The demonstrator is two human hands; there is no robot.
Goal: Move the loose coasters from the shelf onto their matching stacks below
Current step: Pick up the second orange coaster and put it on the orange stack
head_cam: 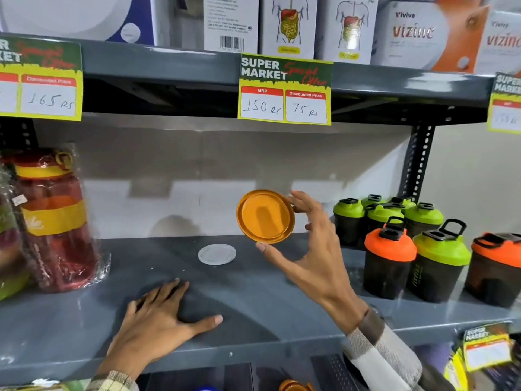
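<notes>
My right hand (311, 249) holds an orange round coaster (265, 216) tilted on edge above the grey shelf (253, 314), pinched between thumb and fingertips. A white round coaster (216, 253) lies flat on the shelf, just left of and below the orange one. My left hand (158, 320) rests palm down on the shelf's front part with fingers spread, holding nothing. A stack of orange coasters (294, 386) shows at the bottom edge, on the level below the shelf.
Black shaker bottles with green and orange lids (408, 249) crowd the shelf's right side. A wrapped red and yellow bottle (53, 221) stands at the left. Price tags (284, 90) hang from the upper shelf edge, with white boxes above.
</notes>
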